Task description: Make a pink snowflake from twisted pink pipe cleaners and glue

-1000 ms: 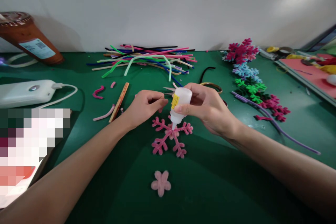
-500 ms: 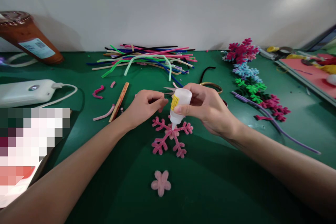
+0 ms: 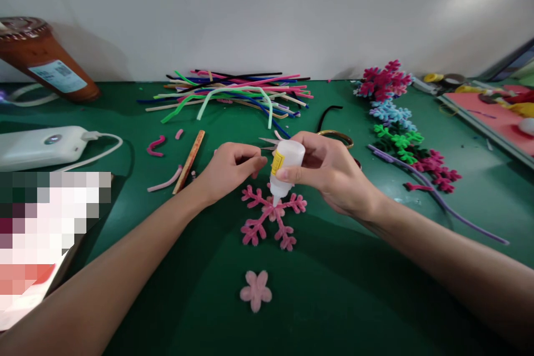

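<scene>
Nothing has moved since before: our right hand [image 3: 329, 175] grips the glue bottle [image 3: 285, 168] over the pink snowflake [image 3: 271, 216], our left hand [image 3: 227, 169] pinched shut beside it.

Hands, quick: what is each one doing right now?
Left hand: closed, contents unclear.
Right hand: holding glue bottle, tip on pink snowflake.

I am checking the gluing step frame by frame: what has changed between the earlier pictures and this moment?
Almost nothing visibly changed. The right hand holds the glue bottle tip-down over the middle of the pink snowflake, as before; any shift is too slight to name. The left hand stays curled beside the bottle. The pink flower and the pile of pipe cleaners lie where they were.
</scene>
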The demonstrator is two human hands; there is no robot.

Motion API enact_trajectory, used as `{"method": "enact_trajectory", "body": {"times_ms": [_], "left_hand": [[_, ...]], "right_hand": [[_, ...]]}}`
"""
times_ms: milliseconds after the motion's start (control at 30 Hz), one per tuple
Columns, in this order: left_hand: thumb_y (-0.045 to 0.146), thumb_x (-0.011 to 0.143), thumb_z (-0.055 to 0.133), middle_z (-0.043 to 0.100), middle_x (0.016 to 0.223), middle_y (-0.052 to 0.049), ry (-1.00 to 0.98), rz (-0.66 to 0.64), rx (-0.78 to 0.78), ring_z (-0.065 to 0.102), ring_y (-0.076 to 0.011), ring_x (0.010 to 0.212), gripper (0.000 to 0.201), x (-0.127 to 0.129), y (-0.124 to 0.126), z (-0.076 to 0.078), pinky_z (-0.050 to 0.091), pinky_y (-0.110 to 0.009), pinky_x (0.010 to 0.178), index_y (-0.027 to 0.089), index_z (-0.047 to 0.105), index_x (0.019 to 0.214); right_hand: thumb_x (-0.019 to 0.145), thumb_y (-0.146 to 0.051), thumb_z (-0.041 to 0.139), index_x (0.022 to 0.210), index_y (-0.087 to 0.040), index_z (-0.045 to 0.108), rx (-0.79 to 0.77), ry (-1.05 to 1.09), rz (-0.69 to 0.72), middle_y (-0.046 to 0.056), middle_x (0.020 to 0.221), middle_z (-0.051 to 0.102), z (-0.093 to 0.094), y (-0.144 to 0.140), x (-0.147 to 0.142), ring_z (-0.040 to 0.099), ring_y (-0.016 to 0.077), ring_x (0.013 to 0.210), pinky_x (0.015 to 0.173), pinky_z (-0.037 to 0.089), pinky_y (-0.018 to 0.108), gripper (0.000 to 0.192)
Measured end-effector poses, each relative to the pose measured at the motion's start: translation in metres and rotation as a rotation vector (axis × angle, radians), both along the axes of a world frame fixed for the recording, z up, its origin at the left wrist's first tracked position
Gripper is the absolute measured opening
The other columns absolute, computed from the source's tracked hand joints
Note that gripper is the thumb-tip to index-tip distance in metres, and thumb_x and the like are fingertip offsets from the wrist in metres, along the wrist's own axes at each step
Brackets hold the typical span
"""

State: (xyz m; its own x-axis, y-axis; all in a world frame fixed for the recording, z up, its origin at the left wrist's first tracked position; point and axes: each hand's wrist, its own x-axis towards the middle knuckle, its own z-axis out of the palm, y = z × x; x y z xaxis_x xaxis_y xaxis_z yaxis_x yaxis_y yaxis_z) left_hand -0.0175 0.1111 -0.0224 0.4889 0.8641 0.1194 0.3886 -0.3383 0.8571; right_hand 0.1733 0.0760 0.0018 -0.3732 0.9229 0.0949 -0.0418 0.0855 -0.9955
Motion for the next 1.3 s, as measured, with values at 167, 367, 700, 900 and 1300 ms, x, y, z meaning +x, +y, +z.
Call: {"method": "enact_trajectory", "body": {"times_ms": [167,367,700,900,1300], "left_hand": [[0.034,0.083,0.048,0.036,0.048,0.004,0.001,-0.001,0.000,0.032,-0.0071,0.047,0.037,0.0000,0.0002,-0.0004,0.023,-0.022,0.047,0.014,0.048,0.051],[0.034,0.083,0.048,0.035,0.048,0.004,-0.001,-0.002,0.001,0.032,-0.0070,0.047,0.037,-0.0004,-0.0002,-0.0003,0.023,-0.022,0.047,0.014,0.049,0.051],[0.033,0.082,0.048,0.037,0.048,0.004,0.012,0.005,-0.010,0.033,-0.0077,0.048,0.035,0.0003,-0.0001,0.0002,0.024,-0.023,0.047,0.015,0.049,0.052],[0.033,0.082,0.048,0.037,0.048,0.004,0.006,-0.002,-0.008,0.032,-0.0080,0.048,0.035,-0.0001,0.0000,-0.0001,0.024,-0.023,0.047,0.015,0.049,0.052],[0.034,0.083,0.048,0.038,0.049,0.004,0.010,0.000,-0.001,0.033,-0.0078,0.049,0.037,-0.0001,0.0002,-0.0004,0.025,-0.023,0.048,0.014,0.049,0.052]], "right_hand": [[0.069,-0.023,0.078,0.081,-0.016,0.060,0.011,-0.006,0.006,0.000,0.074,0.061,-0.0012,0.0006,0.0001,0.063,0.0158,0.069,0.061,0.052,0.028,0.023],[0.069,-0.024,0.078,0.080,-0.016,0.059,0.005,-0.005,0.016,0.000,0.074,0.061,-0.0013,0.0001,-0.0005,0.063,0.0157,0.069,0.061,0.051,0.028,0.024],[0.068,-0.028,0.079,0.080,-0.016,0.058,-0.007,-0.017,0.020,0.000,0.074,0.061,-0.0023,-0.0001,0.0003,0.062,0.0157,0.069,0.062,0.051,0.028,0.027],[0.067,-0.032,0.079,0.081,-0.016,0.059,-0.015,-0.039,0.013,0.001,0.075,0.061,-0.0019,0.0000,0.0000,0.062,0.0161,0.070,0.063,0.051,0.029,0.030],[0.066,-0.033,0.080,0.080,-0.016,0.059,-0.001,-0.030,0.008,0.001,0.074,0.061,-0.0001,-0.0003,-0.0002,0.062,0.0162,0.071,0.063,0.051,0.029,0.030]]}}
